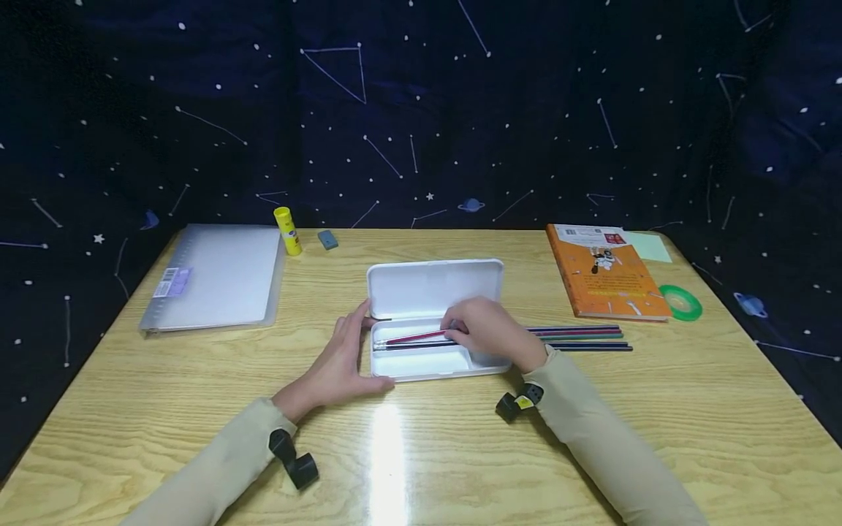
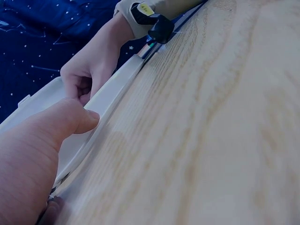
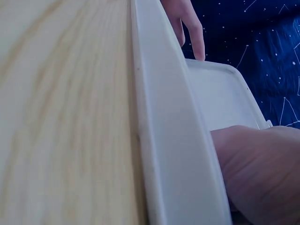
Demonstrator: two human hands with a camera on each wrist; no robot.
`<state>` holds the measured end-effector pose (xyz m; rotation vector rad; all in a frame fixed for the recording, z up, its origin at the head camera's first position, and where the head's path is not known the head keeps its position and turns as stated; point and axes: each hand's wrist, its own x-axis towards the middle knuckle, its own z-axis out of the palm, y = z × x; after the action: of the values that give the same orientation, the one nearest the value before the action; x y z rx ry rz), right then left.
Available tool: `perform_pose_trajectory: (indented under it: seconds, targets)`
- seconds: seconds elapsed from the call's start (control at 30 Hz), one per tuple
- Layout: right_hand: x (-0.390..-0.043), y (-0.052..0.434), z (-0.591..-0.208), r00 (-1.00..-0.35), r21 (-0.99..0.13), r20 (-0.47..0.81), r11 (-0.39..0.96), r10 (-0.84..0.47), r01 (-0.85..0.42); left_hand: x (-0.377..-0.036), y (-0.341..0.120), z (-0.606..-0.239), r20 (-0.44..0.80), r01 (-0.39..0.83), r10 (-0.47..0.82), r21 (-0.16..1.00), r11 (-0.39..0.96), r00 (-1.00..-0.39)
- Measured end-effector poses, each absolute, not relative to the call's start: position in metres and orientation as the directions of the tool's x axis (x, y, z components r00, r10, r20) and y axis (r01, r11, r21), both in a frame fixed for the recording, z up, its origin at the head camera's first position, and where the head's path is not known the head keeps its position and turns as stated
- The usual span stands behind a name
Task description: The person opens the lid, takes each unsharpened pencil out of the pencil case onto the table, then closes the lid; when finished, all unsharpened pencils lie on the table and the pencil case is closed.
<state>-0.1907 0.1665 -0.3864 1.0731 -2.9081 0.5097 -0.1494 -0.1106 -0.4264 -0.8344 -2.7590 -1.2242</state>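
A white pencil case (image 1: 421, 371) lies on the table with its lid (image 1: 434, 286) raised at the back. My left hand (image 1: 335, 369) grips its left end, thumb at the front rim and fingers round toward the back; the left wrist view has the thumb (image 2: 77, 117) bent over the edge. Inside the case, my right hand (image 1: 490, 329) pinches a red pencil (image 1: 414, 337), whose end slants up slightly toward the fingers. A dark pencil (image 1: 417, 346) lies in the long compartment just in front of it. In the right wrist view the case wall hides the right fingertips.
Several pencils (image 1: 579, 336) lie side by side right of the case. Behind them are an orange book (image 1: 608, 274), green tape (image 1: 681, 302) and pale green paper (image 1: 647, 247). A clear-covered notebook (image 1: 213, 277), yellow glue stick (image 1: 287, 231) and blue-grey eraser (image 1: 327, 239) stand or lie back left.
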Motion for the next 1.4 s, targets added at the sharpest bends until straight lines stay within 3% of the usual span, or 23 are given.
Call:
perform_pose_trajectory:
  seconds: [0.37,0.73,1.17,1.27,1.4]
  targets:
    - [-0.179,0.176,-0.374,-0.798,-0.349,0.172,0.722,-0.578,-0.598,-0.149,-0.110,-0.428,0.239,0.487,0.465,0.687,0.539,-0.853]
    - [-0.150,0.258,-0.389,-0.897,-0.472,0.205,0.764,-0.391,-0.441,-0.150,-0.110,-0.428,0.248,0.495,0.464,0.677,0.545,-0.850]
    - [-0.113,0.334,-0.379,-0.932,-0.400,0.236,0.846,-0.277,-0.353,-0.147,-0.110,-0.426,0.220,0.475,0.461,0.677,0.562,-0.860]
    - [-0.108,0.345,-0.366,-0.934,-0.399,0.161,0.844,-0.320,-0.358,-0.148,-0.109,-0.426,0.222,0.477,0.463,0.677,0.560,-0.858]
    - [-0.103,0.358,-0.348,-0.888,-0.507,-0.124,0.797,-0.443,-0.327,-0.148,-0.109,-0.426,0.227,0.481,0.464,0.676,0.558,-0.856]
